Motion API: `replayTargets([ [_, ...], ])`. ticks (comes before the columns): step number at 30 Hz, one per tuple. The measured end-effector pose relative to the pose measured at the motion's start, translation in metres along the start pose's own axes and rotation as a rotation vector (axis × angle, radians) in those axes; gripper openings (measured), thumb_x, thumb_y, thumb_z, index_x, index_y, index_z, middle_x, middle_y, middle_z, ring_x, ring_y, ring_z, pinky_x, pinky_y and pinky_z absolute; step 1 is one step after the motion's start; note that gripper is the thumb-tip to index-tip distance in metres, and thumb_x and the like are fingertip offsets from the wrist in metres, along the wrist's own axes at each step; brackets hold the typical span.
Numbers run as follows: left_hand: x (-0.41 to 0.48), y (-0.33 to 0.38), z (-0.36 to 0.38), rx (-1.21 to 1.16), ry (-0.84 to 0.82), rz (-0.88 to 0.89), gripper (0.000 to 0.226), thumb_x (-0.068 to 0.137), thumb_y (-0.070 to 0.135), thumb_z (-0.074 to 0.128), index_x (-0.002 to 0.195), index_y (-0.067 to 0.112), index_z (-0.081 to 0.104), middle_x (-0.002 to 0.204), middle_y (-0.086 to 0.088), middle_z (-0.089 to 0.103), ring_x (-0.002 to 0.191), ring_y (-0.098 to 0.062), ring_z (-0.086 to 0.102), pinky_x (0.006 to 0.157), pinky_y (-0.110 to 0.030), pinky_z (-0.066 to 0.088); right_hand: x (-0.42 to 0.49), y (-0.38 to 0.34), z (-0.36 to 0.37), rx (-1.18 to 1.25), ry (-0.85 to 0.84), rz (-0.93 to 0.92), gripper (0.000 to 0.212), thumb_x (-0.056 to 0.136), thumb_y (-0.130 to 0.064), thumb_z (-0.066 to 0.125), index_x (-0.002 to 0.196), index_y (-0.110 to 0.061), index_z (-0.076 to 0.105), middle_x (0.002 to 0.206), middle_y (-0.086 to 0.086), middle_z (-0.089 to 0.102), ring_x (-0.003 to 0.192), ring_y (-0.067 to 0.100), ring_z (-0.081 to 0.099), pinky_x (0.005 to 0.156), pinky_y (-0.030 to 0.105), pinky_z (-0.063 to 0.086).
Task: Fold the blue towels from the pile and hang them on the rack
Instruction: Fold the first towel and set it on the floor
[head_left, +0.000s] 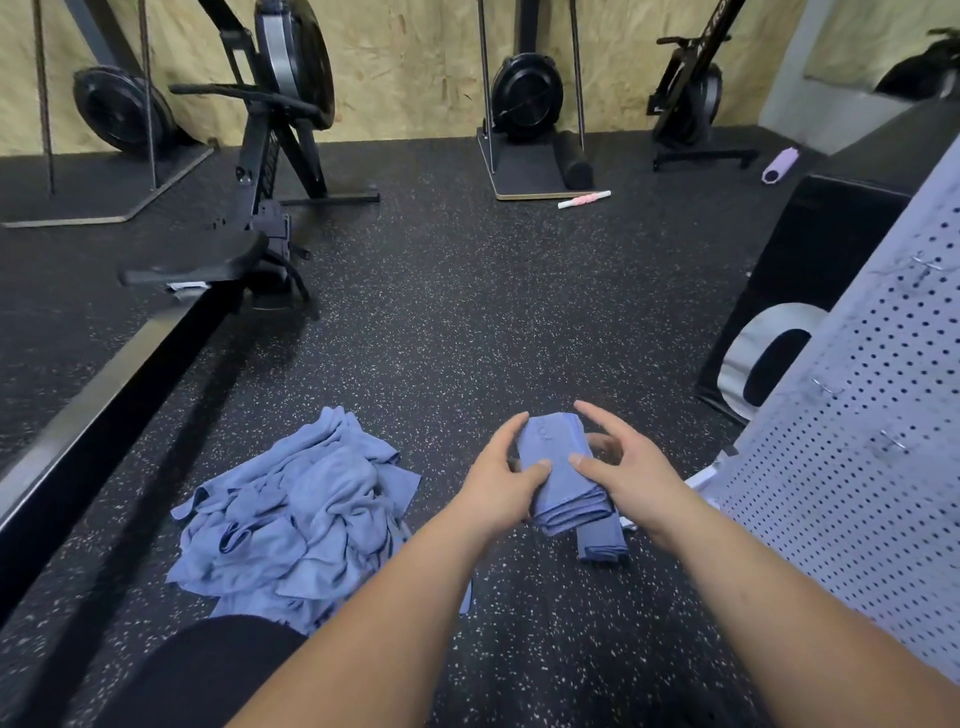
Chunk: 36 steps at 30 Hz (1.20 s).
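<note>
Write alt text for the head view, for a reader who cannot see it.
The left hand and right hand hold a folded blue towel over a speckled floor. A pile of crumpled towels lies left; a perforated rack stands right.

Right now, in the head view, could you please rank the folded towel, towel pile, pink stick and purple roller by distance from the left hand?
1. folded towel, held in the left hand.
2. towel pile, on the floor to its left.
3. pink stick, far ahead on the floor.
4. purple roller, farthest, ahead and right.
</note>
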<state>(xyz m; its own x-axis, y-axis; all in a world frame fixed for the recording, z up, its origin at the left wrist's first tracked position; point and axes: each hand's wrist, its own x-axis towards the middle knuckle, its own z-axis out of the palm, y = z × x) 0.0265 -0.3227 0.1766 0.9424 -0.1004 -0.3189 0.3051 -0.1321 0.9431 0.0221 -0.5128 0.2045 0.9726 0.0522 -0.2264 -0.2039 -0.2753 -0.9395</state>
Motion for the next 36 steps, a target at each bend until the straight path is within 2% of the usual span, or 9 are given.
replayTargets([
  [6,0.007,-0.053,0.021,0.100,0.019,-0.051,0.060,0.098,0.006,0.065,0.149,0.035,0.056,0.133,-0.005,0.068,0.115,-0.024,0.069,0.104,-0.051,0.057,0.001,0.068,0.007,-0.087,-0.079,0.176,0.057,0.098,-0.021,0.072,0.143,-0.053,0.055,0.133,0.000,0.066,0.113,0.017,0.069,0.093,0.037,0.059],
  [12,0.022,-0.120,0.038,0.075,0.060,-0.218,0.045,0.097,0.006,0.070,0.132,0.034,0.069,0.114,-0.002,0.075,0.104,-0.026,0.073,0.096,-0.048,0.060,0.006,0.137,0.018,-0.069,-0.181,0.384,0.066,0.097,-0.003,0.063,0.148,-0.042,0.044,0.123,-0.003,0.072,0.094,0.011,0.068,0.070,0.020,0.050],
  [14,0.032,-0.136,0.043,0.023,0.047,-0.299,0.038,0.099,0.010,0.068,0.130,0.032,0.071,0.115,-0.003,0.077,0.102,-0.025,0.075,0.091,-0.043,0.063,0.015,0.159,0.020,-0.044,-0.125,0.403,0.066,0.095,0.001,0.065,0.149,-0.035,0.052,0.124,0.002,0.073,0.103,0.016,0.071,0.076,0.024,0.054],
  [18,0.048,-0.156,0.048,-0.128,-0.010,-0.455,0.040,0.103,0.002,0.062,0.129,0.032,0.067,0.109,-0.006,0.076,0.077,-0.017,0.069,0.056,-0.033,0.060,0.031,0.194,0.029,-0.020,-0.025,0.426,0.055,0.091,-0.002,0.073,0.123,-0.047,0.069,0.126,0.006,0.074,0.111,0.025,0.072,0.085,0.036,0.057],
  [21,0.066,-0.172,0.051,-0.131,-0.034,-0.489,0.049,0.100,-0.007,0.061,0.138,0.024,0.064,0.110,-0.007,0.073,0.078,-0.019,0.071,0.060,-0.038,0.065,0.045,0.214,0.035,-0.133,0.011,0.411,0.050,0.089,-0.009,0.077,0.120,-0.047,0.068,0.123,0.003,0.073,0.111,0.020,0.070,0.099,0.035,0.055],
  [26,0.113,-0.188,0.058,-0.105,-0.040,-0.482,0.056,0.098,-0.010,0.061,0.142,0.024,0.063,0.111,-0.003,0.071,0.062,-0.007,0.068,0.056,-0.029,0.060,0.075,0.227,0.037,-0.362,0.065,0.366,0.042,0.098,-0.026,0.072,0.138,-0.037,0.066,0.118,-0.007,0.066,0.105,0.014,0.061,0.090,0.022,0.042],
  [30,0.150,-0.195,0.062,-0.063,-0.041,-0.462,0.062,0.093,-0.012,0.059,0.141,0.027,0.064,0.116,-0.006,0.070,0.062,-0.014,0.058,0.056,-0.028,0.057,0.104,0.242,0.038,-0.417,0.084,0.330,0.045,0.101,-0.027,0.066,0.145,-0.035,0.061,0.130,0.001,0.068,0.104,0.018,0.066,0.092,0.025,0.047],
  [34,0.182,-0.207,0.068,-0.079,-0.029,-0.444,0.064,0.092,-0.012,0.058,0.138,0.031,0.065,0.120,-0.004,0.069,0.069,-0.018,0.059,0.070,-0.036,0.059,0.130,0.255,0.038,-0.503,0.089,0.282,0.052,0.102,-0.026,0.063,0.152,-0.032,0.053,0.139,0.004,0.055,0.090,0.013,0.060,0.091,0.027,0.046],
  [36,0.196,-0.216,0.073,-0.085,-0.012,-0.424,0.066,0.091,-0.013,0.057,0.137,0.033,0.066,0.120,-0.001,0.071,0.071,-0.018,0.061,0.068,-0.033,0.055,0.139,0.261,0.038,-0.563,0.089,0.253,0.054,0.102,-0.024,0.061,0.155,-0.030,0.051,0.146,0.003,0.046,0.099,0.015,0.060,0.099,0.031,0.049],
])
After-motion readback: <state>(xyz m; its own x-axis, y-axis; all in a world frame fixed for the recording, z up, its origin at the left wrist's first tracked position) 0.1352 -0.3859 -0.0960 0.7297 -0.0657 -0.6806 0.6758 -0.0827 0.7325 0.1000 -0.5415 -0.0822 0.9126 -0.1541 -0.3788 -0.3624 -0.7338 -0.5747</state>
